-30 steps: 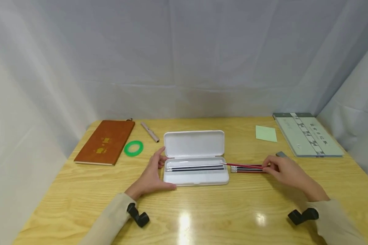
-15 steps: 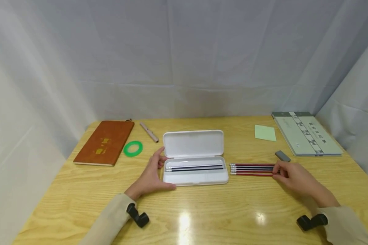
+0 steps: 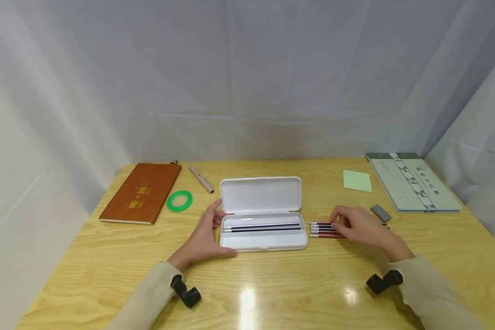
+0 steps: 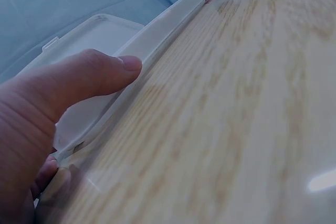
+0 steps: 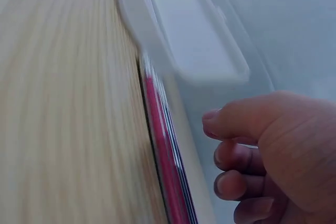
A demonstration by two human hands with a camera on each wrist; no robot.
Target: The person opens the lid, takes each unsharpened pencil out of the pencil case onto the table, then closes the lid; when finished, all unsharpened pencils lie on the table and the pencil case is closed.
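Observation:
An open white pencil case [image 3: 265, 243], lid raised at the back, stands mid-table with two dark-striped pencils [image 3: 264, 228] inside. My left hand [image 3: 202, 236] grips its left end, the thumb along the front wall in the left wrist view and fingers behind. Right of the case lies a row of red and dark pencils [image 3: 319, 230], their eraser ends towards the case. Over this row is my right hand [image 3: 360, 225], fingers loosely bent. The right wrist view shows nothing between its thumb and fingers; the row [image 5: 163, 145] lies beside them. The hand partly hides the pencils in the head view.
A grey eraser [image 3: 381, 213] lies behind the right hand. Green sticky notes [image 3: 357, 180] and a pale notebook [image 3: 414, 183] are at the back right. To the left are a brown notebook [image 3: 142, 192], a green ring [image 3: 179, 201] and a beige pen [image 3: 201, 179].
A second ago my right hand held a red pencil with its end over the case; that pencil then joined the row. The hand has since moved left along the pencils. My left hand stayed put.

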